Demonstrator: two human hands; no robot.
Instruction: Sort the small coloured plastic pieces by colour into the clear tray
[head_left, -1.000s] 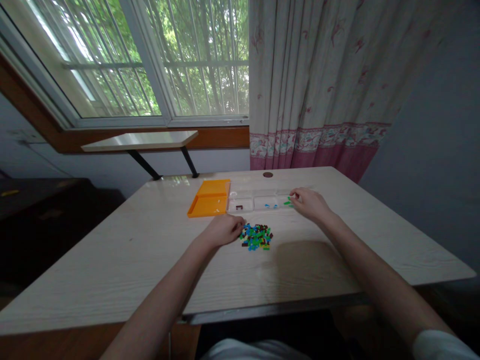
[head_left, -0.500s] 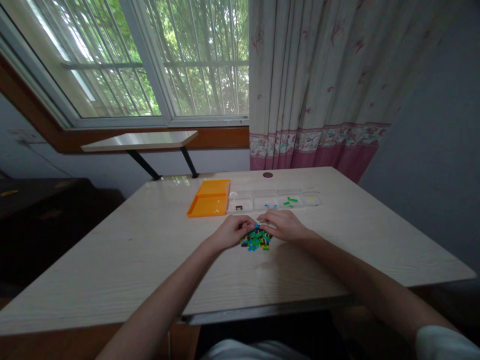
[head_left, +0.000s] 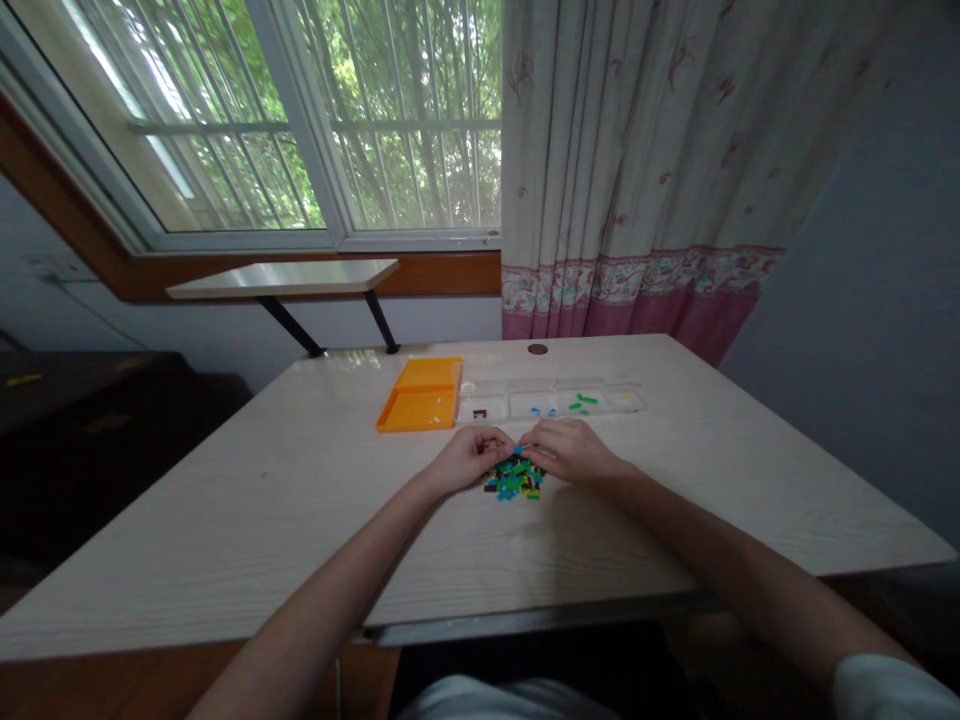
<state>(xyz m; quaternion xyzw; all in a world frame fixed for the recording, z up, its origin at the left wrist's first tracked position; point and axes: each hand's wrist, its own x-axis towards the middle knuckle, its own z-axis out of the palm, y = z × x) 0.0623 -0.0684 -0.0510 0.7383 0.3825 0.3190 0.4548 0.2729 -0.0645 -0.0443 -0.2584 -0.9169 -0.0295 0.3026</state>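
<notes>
A small heap of blue, green, dark red and black pieces (head_left: 514,482) lies on the pale wooden table (head_left: 300,500). My left hand (head_left: 469,457) rests at the heap's left edge with fingers curled. My right hand (head_left: 568,449) sits at the heap's upper right, fingers bent down onto the pieces. What either hand pinches is too small to make out. Behind the heap stands a clear compartment tray (head_left: 551,402) holding a dark piece, blue pieces, green pieces and a yellow one in separate sections.
An orange lid (head_left: 421,393) lies left of the clear tray. A round hole (head_left: 537,349) is in the table near its far edge. A window, a narrow shelf (head_left: 281,279) and a patterned curtain (head_left: 645,170) stand behind the table.
My right hand has come back from the green section of the tray to the heap. My left hand has shifted slightly right and upward along the heap's edge.
</notes>
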